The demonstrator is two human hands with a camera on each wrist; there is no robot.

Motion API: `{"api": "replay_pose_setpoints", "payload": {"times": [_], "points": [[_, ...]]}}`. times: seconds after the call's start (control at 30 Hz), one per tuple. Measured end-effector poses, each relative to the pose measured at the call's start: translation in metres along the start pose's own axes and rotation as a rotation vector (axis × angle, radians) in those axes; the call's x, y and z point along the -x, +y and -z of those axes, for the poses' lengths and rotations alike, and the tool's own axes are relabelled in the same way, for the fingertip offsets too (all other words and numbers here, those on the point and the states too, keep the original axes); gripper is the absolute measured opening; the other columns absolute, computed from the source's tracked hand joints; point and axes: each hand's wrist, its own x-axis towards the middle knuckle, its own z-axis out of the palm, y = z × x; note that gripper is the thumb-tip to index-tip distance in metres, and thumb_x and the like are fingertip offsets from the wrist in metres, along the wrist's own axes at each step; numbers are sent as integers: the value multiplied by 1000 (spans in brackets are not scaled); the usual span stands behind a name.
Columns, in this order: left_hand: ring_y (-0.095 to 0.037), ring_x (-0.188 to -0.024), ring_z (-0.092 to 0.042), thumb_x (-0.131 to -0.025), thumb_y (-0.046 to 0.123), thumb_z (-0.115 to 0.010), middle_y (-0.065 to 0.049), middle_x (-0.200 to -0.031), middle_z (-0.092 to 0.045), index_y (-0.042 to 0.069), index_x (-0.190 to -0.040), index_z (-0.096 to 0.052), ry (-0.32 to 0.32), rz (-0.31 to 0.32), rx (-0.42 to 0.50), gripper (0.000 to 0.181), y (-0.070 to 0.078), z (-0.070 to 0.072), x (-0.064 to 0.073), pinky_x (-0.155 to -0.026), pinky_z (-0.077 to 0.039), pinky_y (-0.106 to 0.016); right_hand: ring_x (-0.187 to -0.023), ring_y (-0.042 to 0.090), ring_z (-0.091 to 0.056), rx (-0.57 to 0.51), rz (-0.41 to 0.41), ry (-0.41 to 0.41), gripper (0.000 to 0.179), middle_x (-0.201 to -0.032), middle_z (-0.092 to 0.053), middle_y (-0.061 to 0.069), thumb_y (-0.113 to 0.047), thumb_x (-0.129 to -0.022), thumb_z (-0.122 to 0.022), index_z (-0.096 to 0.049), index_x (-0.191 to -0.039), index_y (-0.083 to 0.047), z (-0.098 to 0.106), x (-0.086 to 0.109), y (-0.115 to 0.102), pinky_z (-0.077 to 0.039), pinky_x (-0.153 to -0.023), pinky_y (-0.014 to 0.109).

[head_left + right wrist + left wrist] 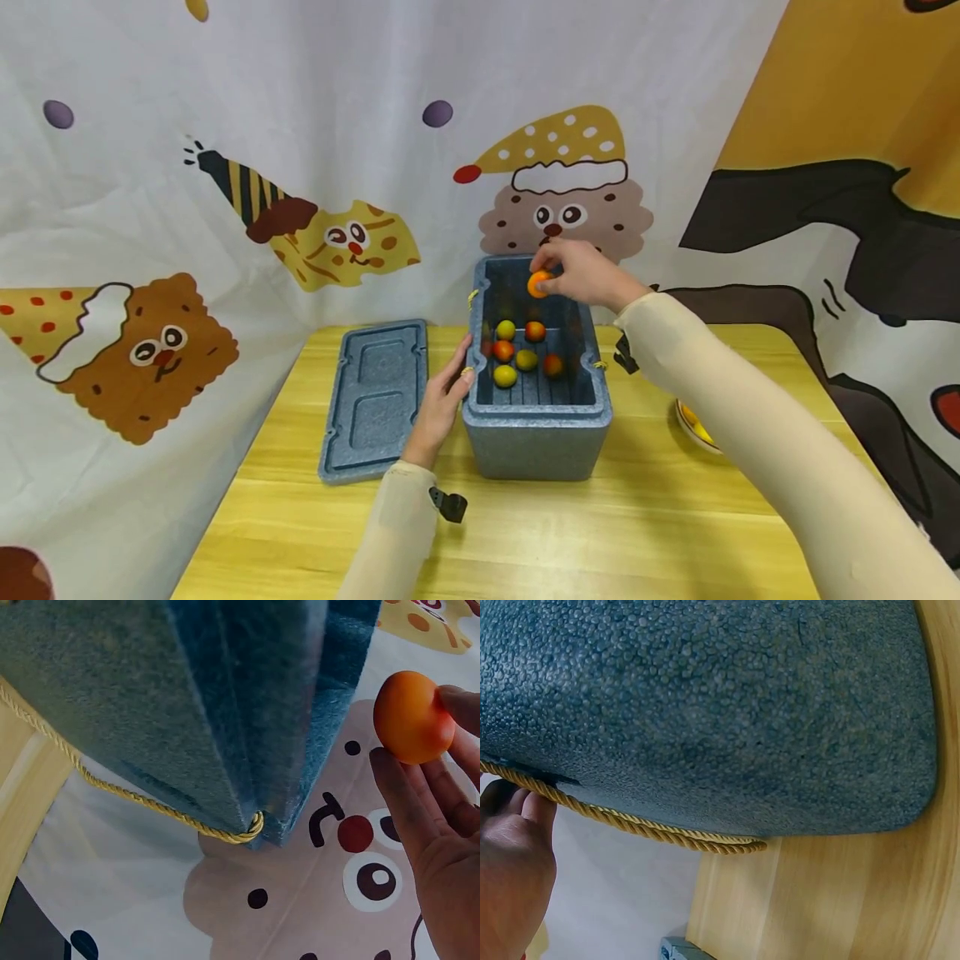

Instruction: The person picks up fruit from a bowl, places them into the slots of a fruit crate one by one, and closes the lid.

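Observation:
A blue-grey foam box [534, 450] stands uncovered on the table, with several small fruits inside, some yellow-green [506, 377] and some red-orange [503, 351]. Over the far part of its opening, my right hand [588, 271] pinches a smooth orange-red fruit [412, 716] between thumb and fingers. The right wrist view has this fruit out beside the box's rim. My left hand [438, 408] rests against the box's left side near the rim, its fingers pointing up along the wall. In the left wrist view, those fingers lie by a twisted yellow rope handle [630, 821].
The box's flat lid [375, 400] lies on the wooden table [517, 533] to the left. Partly hidden by the right sleeve, a bowl [686, 429] with yellow fruit [702, 432] sits at the right. A cartoon-printed curtain [360, 100] hangs directly behind the table.

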Motion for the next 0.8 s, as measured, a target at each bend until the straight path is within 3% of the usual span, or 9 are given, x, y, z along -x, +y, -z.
{"api": "replay_pose_setpoints", "payload": {"times": [0.2,0.4,0.8], "points": [[-33,-142,-25,-99,-2,-45,-22,-154,-29,-11,-148,-29,-1,-9,8,52,0,1,0,-111,-27,-34,-106,28,-56,17,12,-32,27,-113,-62,10,-11,-91,-73,-66,-116,-5,-3,-1,-1,-48,-91,44],[-32,-143,-24,-100,-3,-44,-23,-155,-26,-10,-149,-27,-13,-1,31,52,1,0,1,-111,-26,-37,-106,28,-56,27,10,-45,28,-115,-61,10,-10,-91,-72,-66,-117,-4,-7,-4,-2,-48,-90,44],[-31,-142,-26,-101,2,-45,-22,-155,-27,-8,-150,-30,8,22,8,52,2,0,0,-111,-27,-41,-117,34,-51,86,19,-2,34,-126,-55,14,-16,-91,-73,-64,-121,-4,-8,-2,6,-42,-97,49]]}}
